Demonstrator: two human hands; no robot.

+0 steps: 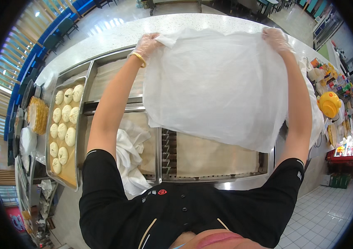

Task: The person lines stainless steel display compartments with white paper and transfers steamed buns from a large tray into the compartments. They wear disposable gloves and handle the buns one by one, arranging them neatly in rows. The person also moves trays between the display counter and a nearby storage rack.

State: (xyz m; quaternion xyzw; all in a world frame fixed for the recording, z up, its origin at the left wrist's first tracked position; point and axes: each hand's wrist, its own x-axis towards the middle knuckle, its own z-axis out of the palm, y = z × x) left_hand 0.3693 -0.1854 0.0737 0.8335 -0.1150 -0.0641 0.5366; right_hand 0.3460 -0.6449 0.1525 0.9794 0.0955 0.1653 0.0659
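Speckled counter (209,21) beyond white cloth (218,85)

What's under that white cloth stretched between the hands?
Past the lower edge of the white cloth, a beige liner and dark slats show inside a metal frame. Whatever lies directly beneath is covered, so I can't tell.

We have free room along the surface (209,21) beyond the sheet (218,83) and over the near liner (218,161). The raised sheet blocks the middle; a crumpled cloth (130,159) and the bun tray (71,177) obstruct the left.
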